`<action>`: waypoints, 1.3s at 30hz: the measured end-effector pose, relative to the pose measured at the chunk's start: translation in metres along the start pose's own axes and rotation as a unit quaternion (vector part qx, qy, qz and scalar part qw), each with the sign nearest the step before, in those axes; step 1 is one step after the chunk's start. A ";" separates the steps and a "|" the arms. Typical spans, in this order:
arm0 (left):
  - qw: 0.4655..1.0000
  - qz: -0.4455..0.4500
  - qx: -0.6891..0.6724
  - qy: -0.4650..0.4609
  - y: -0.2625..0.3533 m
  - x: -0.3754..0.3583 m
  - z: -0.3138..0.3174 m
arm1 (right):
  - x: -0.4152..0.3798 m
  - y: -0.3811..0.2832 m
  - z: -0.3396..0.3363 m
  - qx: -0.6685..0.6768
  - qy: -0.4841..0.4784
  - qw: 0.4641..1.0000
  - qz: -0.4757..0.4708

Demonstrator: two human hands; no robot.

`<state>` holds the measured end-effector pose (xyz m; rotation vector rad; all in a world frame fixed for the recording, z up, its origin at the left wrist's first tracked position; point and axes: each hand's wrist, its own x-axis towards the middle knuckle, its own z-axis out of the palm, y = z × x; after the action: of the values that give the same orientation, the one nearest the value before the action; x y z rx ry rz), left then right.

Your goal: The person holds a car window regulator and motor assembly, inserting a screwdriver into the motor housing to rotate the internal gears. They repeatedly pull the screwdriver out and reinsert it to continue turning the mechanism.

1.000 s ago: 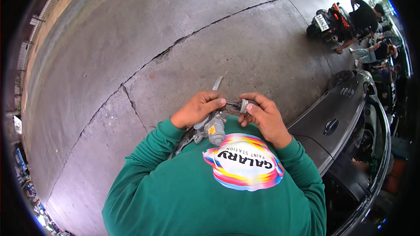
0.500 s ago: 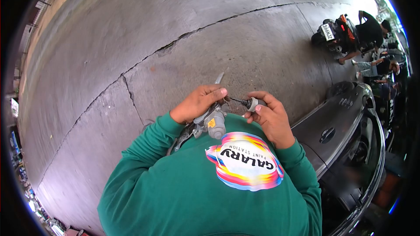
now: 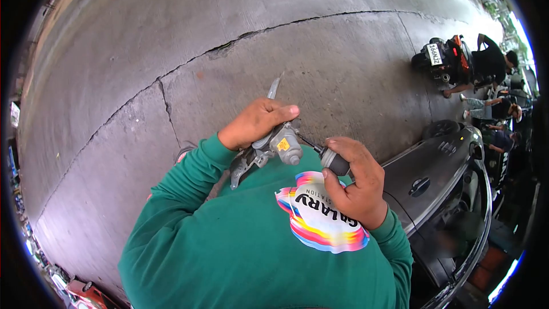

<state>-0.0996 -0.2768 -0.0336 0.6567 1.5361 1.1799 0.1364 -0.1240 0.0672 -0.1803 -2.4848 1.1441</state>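
My left hand (image 3: 260,124) grips a metal wiper-motor-like assembly, its thumb on top and its other fingers largely hidden. The assembly has a grey rounded motor (image 3: 287,144) with a yellow label, a flat bracket (image 3: 241,167) towards my body and a long metal arm (image 3: 274,87) sticking out beyond the hand. To the right, my right hand (image 3: 359,178) is closed on a dark cylindrical handle (image 3: 335,162) with a light grey collar. From this handle a thin dark shaft (image 3: 309,141) runs up and left to the edge of the motor; its exact contact point is too small to tell.
A dark grey car (image 3: 420,186) stands close on my right. Further off at the upper right are a motorcycle (image 3: 449,59) and several people. Cracked concrete (image 3: 189,91) lies ahead, and a red car (image 3: 88,293) shows at the lower left.
My right hand and the handle have moved down and slightly right, and the shaft now slants more steeply. The motor sits a little further right and higher. The view has shifted slightly.
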 end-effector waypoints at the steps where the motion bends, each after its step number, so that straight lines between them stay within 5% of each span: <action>1: 1.000 -0.001 -0.002 0.001 0.000 -0.001 0.001 | -0.001 -0.001 0.000 0.001 -0.002 1.000 0.000; 13: 0.999 -0.007 -0.044 0.013 0.008 -0.008 0.004 | 0.006 -0.005 0.004 -0.053 -0.021 0.998 -0.022; 22: 0.994 0.036 0.086 0.053 0.000 -0.003 0.009 | 0.011 -0.015 0.003 -0.148 -0.104 0.979 0.098; 31: 0.992 0.018 0.098 0.080 0.007 -0.004 0.009 | 0.022 -0.008 0.010 -0.213 -0.091 0.971 -0.064; 34: 0.990 0.029 0.091 0.102 -0.002 0.003 0.008 | 0.024 -0.012 0.008 -0.193 -0.099 0.975 -0.043; 39: 0.990 0.047 0.079 0.110 0.011 -0.003 0.010 | 0.015 -0.013 0.013 -0.015 -0.074 0.984 0.163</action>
<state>-0.0907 -0.2718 -0.0219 0.7292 1.8151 1.2430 0.1176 -0.1370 0.0736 -0.5474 -2.6728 1.2869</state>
